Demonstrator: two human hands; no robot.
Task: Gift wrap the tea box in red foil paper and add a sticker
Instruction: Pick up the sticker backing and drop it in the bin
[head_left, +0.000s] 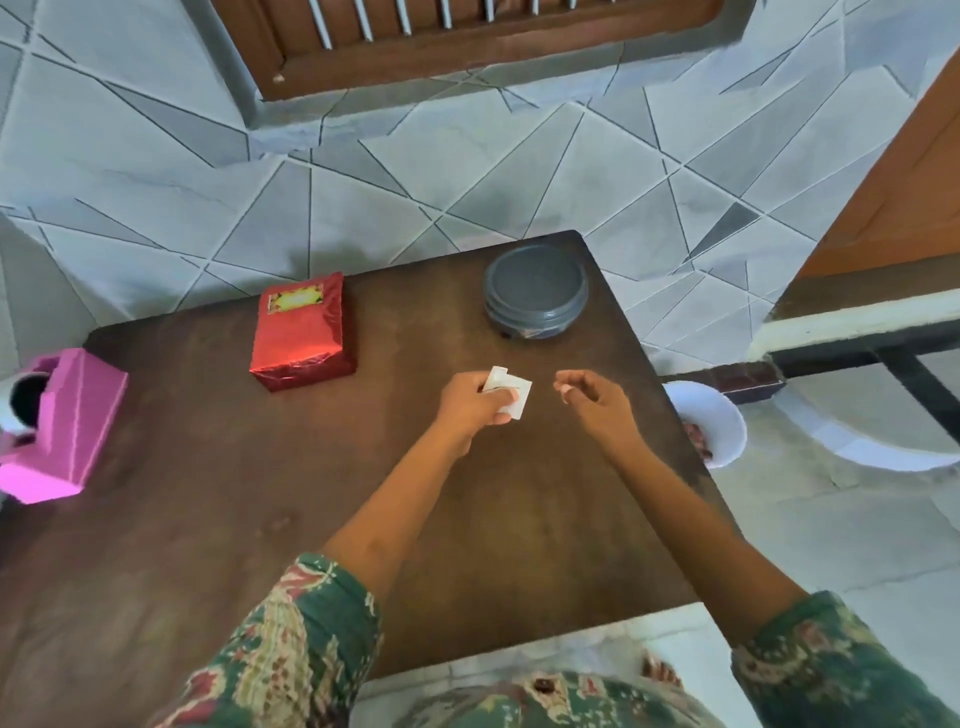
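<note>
Dark brown wooden table (208, 519): left hand (470, 410) pinches a small white paper slip (511, 392), right hand (592, 397) curls loosely (grasp indeterminate), and the red foil-wrapped tea box (301, 338), stickered, long axis pointing away, lies left of and beyond the left fingers, nearer that hand, open tabletop between.

one head-worn wide view, looking steeply down and forward over the table (218, 519).

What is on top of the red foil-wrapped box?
A yellowish sticker sits near the far edge of the red foil-wrapped box; nothing else. What is wrapped inside is covered.
</note>
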